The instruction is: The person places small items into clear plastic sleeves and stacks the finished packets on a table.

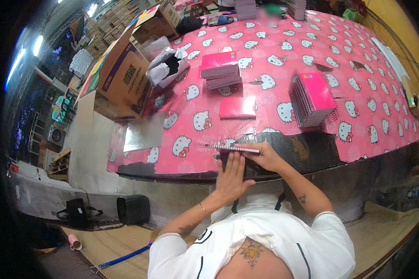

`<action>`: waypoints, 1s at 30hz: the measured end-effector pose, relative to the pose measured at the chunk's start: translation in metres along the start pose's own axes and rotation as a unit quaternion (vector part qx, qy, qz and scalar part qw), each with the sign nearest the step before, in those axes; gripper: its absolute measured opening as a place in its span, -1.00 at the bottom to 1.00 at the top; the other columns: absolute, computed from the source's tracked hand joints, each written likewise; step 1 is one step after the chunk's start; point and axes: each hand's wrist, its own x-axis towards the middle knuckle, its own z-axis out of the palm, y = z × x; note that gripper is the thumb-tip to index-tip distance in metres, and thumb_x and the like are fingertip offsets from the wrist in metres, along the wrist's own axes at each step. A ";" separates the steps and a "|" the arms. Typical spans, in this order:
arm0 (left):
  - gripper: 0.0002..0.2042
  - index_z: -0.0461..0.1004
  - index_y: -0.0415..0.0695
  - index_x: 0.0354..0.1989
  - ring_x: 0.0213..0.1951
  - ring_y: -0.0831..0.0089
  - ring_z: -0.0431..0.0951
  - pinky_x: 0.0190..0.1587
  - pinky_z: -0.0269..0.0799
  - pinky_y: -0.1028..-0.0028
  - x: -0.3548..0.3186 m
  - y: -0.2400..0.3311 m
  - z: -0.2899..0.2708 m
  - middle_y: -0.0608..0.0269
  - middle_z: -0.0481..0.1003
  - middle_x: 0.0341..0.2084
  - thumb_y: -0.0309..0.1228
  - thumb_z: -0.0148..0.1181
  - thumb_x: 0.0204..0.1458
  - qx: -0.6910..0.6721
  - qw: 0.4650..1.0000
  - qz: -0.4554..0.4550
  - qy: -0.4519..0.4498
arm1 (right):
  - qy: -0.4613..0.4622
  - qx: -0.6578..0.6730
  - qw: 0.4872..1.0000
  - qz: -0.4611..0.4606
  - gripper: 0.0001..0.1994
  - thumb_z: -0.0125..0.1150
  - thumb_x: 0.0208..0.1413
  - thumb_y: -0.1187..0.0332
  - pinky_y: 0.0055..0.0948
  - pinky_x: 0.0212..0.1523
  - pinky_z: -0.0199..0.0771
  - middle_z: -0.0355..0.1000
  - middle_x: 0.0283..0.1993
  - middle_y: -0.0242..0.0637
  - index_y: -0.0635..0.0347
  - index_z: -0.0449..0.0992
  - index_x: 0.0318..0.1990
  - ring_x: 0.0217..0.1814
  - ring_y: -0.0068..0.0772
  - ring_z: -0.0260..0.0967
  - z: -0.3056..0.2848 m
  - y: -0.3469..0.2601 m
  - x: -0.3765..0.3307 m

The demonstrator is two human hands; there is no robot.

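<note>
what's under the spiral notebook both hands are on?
The spiral notebook lies at the near table edge, on dark, worn covering. The left hand lies flat beside it; the right hand grips it. The surface directly beneath is hidden.

Both forearms rise from the lower edge and meet near the middle, bent at the elbows. The left hand is held flat, fingers straight, pressed together and pointing away from the body, palm turned down, with a thin bracelet at its wrist. The right hand sits just beyond and to the right of it, fingers curled in a pinching grip, forearm angled inward.
</note>
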 end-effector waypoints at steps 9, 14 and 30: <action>-0.07 -0.23 -0.35 0.44 0.48 -0.10 -0.35 0.36 -0.66 -0.20 0.032 -0.007 0.000 -0.23 -0.22 0.45 0.26 -0.29 0.18 0.030 0.999 0.027 0.009 | 0.007 -0.012 1.000 -0.011 -0.61 0.27 0.09 0.45 -0.39 -0.07 0.48 0.57 -0.13 -0.02 0.19 0.51 0.11 -0.11 -0.44 0.53 0.000 0.012 0.002; -0.09 0.01 -0.36 0.39 0.48 -0.02 -0.22 0.37 -0.58 -0.20 0.021 -0.004 0.005 -0.18 -0.11 0.43 0.27 -0.22 0.14 -0.041 0.998 0.035 -0.041 | -0.005 -0.002 1.000 0.016 -0.59 0.21 0.06 0.53 -0.39 -0.09 0.48 0.57 -0.20 -0.04 0.20 0.49 0.12 -0.17 -0.51 0.50 -0.003 0.016 -0.003; -0.81 0.54 -0.03 -0.16 -0.07 0.30 0.54 0.38 -0.38 -0.15 0.080 -0.007 -0.054 0.33 0.56 -0.25 -0.32 0.28 0.07 -0.183 0.981 -0.064 0.029 | 0.032 -0.098 0.994 -0.022 -0.67 0.33 0.07 0.38 -0.39 -0.11 0.50 0.57 -0.14 -0.12 0.29 0.54 -0.01 -0.15 -0.28 0.54 -0.018 -0.027 0.001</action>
